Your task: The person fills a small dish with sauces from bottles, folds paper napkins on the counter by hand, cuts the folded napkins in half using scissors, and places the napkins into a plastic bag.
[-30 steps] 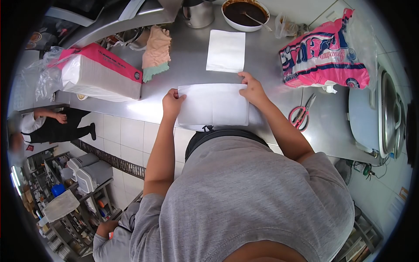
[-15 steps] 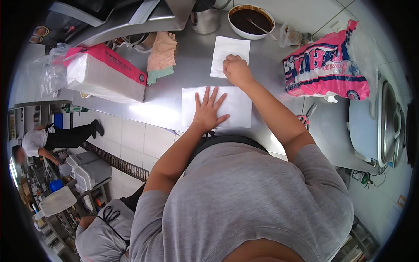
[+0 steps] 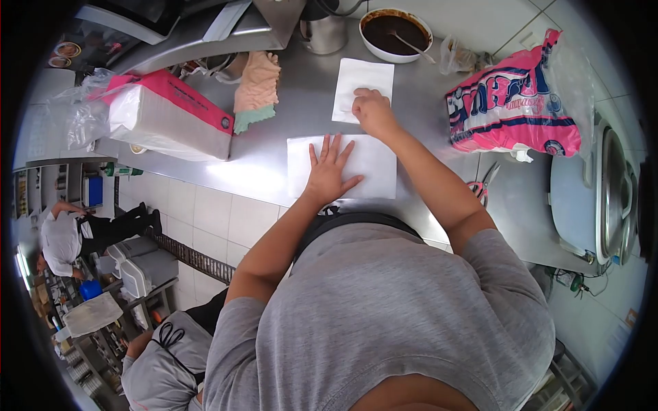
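Observation:
My left hand (image 3: 329,172) lies flat, fingers spread, on a folded white paper napkin (image 3: 377,171) at the counter's front edge. Just beyond, a smaller white paper napkin or stack of them (image 3: 363,74) lies under my right hand (image 3: 373,111). The fingers of that hand are curled closed against the paper; whether they pinch it is hidden. To the left stands a pack of white napkins (image 3: 175,123) in torn pink and clear wrapping. Scissors with red handles (image 3: 483,186) lie to the right of my right forearm.
A bowl of dark sauce (image 3: 395,34) with a spoon stands at the back, beside a metal pitcher (image 3: 323,34). Right are a pink plastic package (image 3: 510,103) and a lidded container (image 3: 582,192). A peach-and-green cloth (image 3: 256,92) lies left. Two people (image 3: 65,236) are at the lower left.
Both hands stay in nearly the same places, with the left fingers slightly closer together. The person in the left background has shifted posture, and the view has moved slightly.

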Available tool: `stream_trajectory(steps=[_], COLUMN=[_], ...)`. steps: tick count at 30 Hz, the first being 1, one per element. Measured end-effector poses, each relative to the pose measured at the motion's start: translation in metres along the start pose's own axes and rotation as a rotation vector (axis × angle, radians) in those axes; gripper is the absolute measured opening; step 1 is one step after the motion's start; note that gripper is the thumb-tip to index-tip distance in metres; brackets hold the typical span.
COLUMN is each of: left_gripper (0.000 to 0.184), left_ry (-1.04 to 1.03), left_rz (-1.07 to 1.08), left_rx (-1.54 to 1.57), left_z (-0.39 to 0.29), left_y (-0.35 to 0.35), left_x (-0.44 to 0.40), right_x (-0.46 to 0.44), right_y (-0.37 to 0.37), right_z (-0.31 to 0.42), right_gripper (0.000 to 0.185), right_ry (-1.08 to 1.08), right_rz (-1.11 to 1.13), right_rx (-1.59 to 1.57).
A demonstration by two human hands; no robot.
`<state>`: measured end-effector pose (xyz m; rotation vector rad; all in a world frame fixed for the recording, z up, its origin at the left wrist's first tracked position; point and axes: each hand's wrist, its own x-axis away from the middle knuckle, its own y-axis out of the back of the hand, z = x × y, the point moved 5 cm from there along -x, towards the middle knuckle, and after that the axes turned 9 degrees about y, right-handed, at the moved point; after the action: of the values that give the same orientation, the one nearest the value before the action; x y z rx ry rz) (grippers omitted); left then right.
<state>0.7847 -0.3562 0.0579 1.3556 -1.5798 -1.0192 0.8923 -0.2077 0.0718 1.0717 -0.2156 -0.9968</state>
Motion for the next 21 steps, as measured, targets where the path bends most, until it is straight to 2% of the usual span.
stream_trajectory(steps=[4, 7, 10, 13, 16, 19, 21], left_gripper=[0.065, 0.051, 0.042, 0.040, 0.038, 0.039, 0.041], left_ry=[0.024, 0.040, 0.069, 0.097, 0.136, 0.170, 0.147], left_rz=[-0.162, -0.252, -0.272, -0.245, -0.199, -0.241, -0.209], left_rx=[0.267, 0.423, 0.461, 0.584, 0.627, 0.652, 0.688], left_z=[0.001, 0.003, 0.006, 0.010, 0.012, 0.009, -0.001], left_y=[0.020, 0.033, 0.039, 0.040, 0.042, 0.051, 0.064], left_x=[-0.013, -0.026, -0.033, -0.038, -0.040, -0.044, -0.049], right_x=[-0.009, -0.014, -0.019, -0.021, -0.020, -0.025, -0.030], right_y=[-0.003, -0.002, 0.002, 0.003, 0.006, 0.023, 0.047], right_z=[-0.026, -0.034, -0.037, -0.041, -0.044, -0.040, -0.028], right_gripper=[0.007, 0.007, 0.005, 0.008, 0.008, 0.011, 0.013], right_ry=[-0.114, -0.085, -0.168, -0.328, -0.413, -0.407, -0.504], right_rz=[-0.042, -0.066, 0.080, 0.203, 0.187, 0.088, 0.031], right_rx=[-0.400, -0.421, -0.414, -0.514, -0.571, -0.641, -0.840])
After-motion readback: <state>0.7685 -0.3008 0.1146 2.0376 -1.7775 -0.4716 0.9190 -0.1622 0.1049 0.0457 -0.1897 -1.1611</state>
